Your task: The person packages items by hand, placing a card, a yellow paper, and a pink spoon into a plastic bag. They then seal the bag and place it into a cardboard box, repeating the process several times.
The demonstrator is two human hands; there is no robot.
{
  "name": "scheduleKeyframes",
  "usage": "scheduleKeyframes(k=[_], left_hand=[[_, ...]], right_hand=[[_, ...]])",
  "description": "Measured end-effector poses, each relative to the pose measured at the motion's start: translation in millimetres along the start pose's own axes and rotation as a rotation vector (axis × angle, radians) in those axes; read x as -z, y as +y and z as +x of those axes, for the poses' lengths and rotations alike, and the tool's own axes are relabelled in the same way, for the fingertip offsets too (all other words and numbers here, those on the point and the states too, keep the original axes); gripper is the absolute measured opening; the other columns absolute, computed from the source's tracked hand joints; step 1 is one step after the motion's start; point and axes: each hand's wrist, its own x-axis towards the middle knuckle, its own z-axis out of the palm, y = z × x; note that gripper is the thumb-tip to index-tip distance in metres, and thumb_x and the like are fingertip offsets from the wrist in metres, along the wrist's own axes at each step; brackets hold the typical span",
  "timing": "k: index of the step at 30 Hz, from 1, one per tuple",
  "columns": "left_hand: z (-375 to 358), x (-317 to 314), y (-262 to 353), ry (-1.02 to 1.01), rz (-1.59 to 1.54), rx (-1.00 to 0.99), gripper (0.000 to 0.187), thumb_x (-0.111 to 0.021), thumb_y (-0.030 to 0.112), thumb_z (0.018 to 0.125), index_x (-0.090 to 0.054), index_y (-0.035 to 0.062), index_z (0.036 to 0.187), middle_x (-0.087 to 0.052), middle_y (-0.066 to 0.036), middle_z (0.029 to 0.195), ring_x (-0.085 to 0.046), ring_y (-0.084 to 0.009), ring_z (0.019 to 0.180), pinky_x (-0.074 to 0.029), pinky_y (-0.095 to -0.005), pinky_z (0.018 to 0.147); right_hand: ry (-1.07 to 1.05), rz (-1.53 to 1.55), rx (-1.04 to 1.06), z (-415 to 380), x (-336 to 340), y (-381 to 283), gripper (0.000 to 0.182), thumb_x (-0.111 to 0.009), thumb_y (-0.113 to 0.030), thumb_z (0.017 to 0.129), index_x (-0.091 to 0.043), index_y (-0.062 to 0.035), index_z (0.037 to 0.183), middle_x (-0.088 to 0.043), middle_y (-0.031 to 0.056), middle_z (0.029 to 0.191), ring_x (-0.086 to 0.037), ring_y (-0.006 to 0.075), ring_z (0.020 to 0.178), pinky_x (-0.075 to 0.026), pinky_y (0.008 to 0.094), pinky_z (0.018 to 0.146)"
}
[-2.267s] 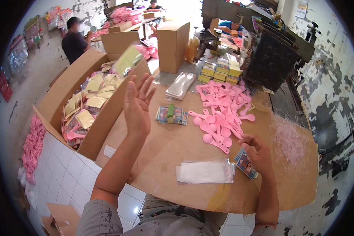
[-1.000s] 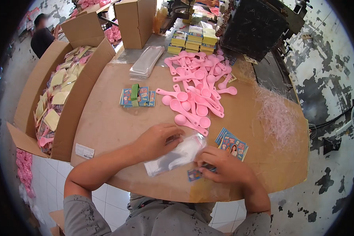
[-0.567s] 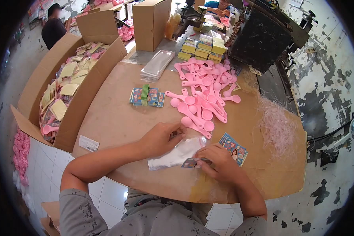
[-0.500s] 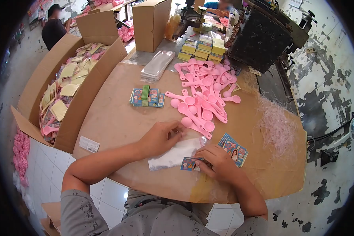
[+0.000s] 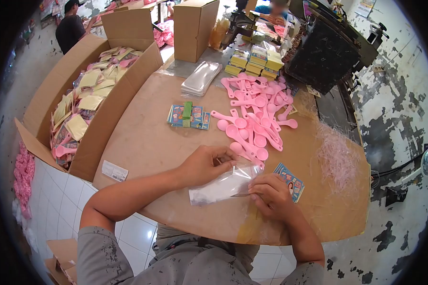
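A clear plastic bag (image 5: 216, 188) lies at a slant between my hands, its upper edge raised. My left hand (image 5: 208, 165) has thumb and fingers closed on the bag's upper edge, close to the pink spoons (image 5: 260, 139). At the bag's right end, my right hand (image 5: 272, 194) pinches the plastic with curled fingers. No card shows in that hand; the fingers hide part of the bag's end. Just beyond my right hand sits a fanned stack of blue picture cards (image 5: 296, 184). Farther back is a banded card bundle (image 5: 187, 115).
An open carton (image 5: 110, 111) of packed bags stands left. Spare clear bags (image 5: 201, 79), stacked card blocks (image 5: 257, 59), a tall box (image 5: 191, 33) and a black machine (image 5: 321, 54) stand behind. Plastic shreds (image 5: 338, 159) lie right. Two people are in the background.
The card that was in my right hand no longer shows, and that hand now grips the bag's end. The bag's upper edge has risen. The whole view has shifted slightly.
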Motion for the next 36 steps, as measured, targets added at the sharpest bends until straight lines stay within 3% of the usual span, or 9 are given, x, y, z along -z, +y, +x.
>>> scheduleKeyframes(k=[9, 12, 15, 18, 24, 27, 30, 33, 36], left_hand=[[7, 3, -8, 0.020, -0.502, -0.057, 0.019, -0.068, 0.008, 0.102, -0.064, -0.0003, 0.118, -0.073, -0.008, 0.104, -0.071, -0.0131, 0.096, -0.060, -0.0299, 0.082], [4, 7, 5, -0.039, -0.627, -0.015, 0.022, -0.067, 0.008, 0.103, -0.061, -0.0010, 0.121, -0.074, -0.011, 0.103, -0.073, -0.0161, 0.097, -0.063, -0.0323, 0.083], [1, 9, 14, -0.062, -0.582, -0.011, 0.026, -0.067, 0.007, 0.103, -0.059, -0.0017, 0.126, -0.075, -0.012, 0.103, -0.074, -0.0179, 0.095, -0.063, -0.0335, 0.083], [0, 2, 9, -0.078, -0.527, -0.049, 0.032, -0.067, 0.006, 0.102, -0.057, -0.0017, 0.132, -0.076, -0.014, 0.104, -0.074, -0.0174, 0.093, -0.062, -0.0323, 0.082], [-3, -5, 6, -0.113, -0.417, -0.034, 0.037, -0.067, 0.005, 0.103, -0.055, -0.0009, 0.137, -0.077, -0.013, 0.106, -0.074, -0.0158, 0.092, -0.060, -0.0299, 0.081], [-5, -8, 10, -0.137, -0.353, -0.009, 0.037, -0.066, 0.006, 0.103, -0.055, 0.0007, 0.138, -0.078, -0.013, 0.106, -0.075, -0.0156, 0.092, -0.059, -0.0301, 0.082], [-9, -10, 12, -0.180, -0.124, -0.101, 0.040, -0.068, 0.008, 0.102, -0.055, 0.0037, 0.140, -0.079, -0.013, 0.104, -0.076, -0.0167, 0.091, -0.060, -0.0319, 0.082], [-12, -12, 22, -0.205, 0.036, -0.152, 0.041, -0.068, 0.009, 0.101, -0.054, 0.0069, 0.140, -0.080, -0.014, 0.101, -0.077, -0.0186, 0.087, -0.060, -0.0337, 0.079], [-13, -18, 20, -0.193, 0.022, -0.145, 0.043, -0.068, 0.007, 0.100, -0.054, 0.0079, 0.141, -0.079, -0.014, 0.102, -0.078, -0.0204, 0.086, -0.061, -0.0346, 0.078]], right_hand=[[-0.134, -0.032, -0.026, 3, 0, 2, 0.024, -0.076, -0.002, 0.077, -0.071, -0.0039, 0.101, -0.070, 0.0098, 0.105, -0.070, 0.0301, 0.094, -0.057, 0.0387, 0.083], [-0.059, 0.113, -0.262, -8, 4, 8, 0.027, -0.075, 0.001, 0.082, -0.069, -0.0028, 0.109, -0.070, 0.0101, 0.104, -0.071, 0.0244, 0.092, -0.057, 0.0356, 0.082], [0.306, 0.472, -0.659, -9, -3, 10, 0.030, -0.073, 0.002, 0.090, -0.065, -0.0011, 0.119, -0.070, 0.0099, 0.107, -0.070, 0.0175, 0.094, -0.057, 0.0318, 0.084], [0.364, 0.527, -0.705, -3, 11, 5, 0.032, -0.070, 0.000, 0.096, -0.061, 0.0006, 0.127, -0.070, 0.0107, 0.113, -0.069, 0.0137, 0.101, -0.057, 0.0297, 0.085], [0.398, 0.493, -0.515, -14, 1, 18, 0.037, -0.068, 0.002, 0.097, -0.061, -0.0003, 0.133, -0.070, 0.0099, 0.110, -0.068, 0.0127, 0.097, -0.056, 0.0285, 0.081], [0.128, 0.199, -0.279, -18, 13, 29, 0.042, -0.069, 0.002, 0.097, -0.059, 0.0001, 0.137, -0.070, 0.0107, 0.111, -0.068, 0.0127, 0.098, -0.056, 0.0290, 0.081], [0.070, 0.208, -0.347, -9, 12, 16, 0.033, -0.072, 0.001, 0.096, -0.064, 0.0016, 0.127, -0.071, 0.0098, 0.107, -0.069, 0.0121, 0.096, -0.057, 0.0287, 0.080], [0.305, 0.538, -0.648, -1, -6, -4, 0.020, -0.074, 0.000, 0.095, -0.069, 0.0012, 0.114, -0.072, 0.0064, 0.101, -0.070, 0.0115, 0.090, -0.057, 0.0269, 0.076], [0.376, 0.550, -0.673, 0, -7, -2, 0.011, -0.076, -0.002, 0.094, -0.070, 0.0011, 0.103, -0.073, 0.0039, 0.098, -0.070, 0.0107, 0.085, -0.057, 0.0245, 0.072]])
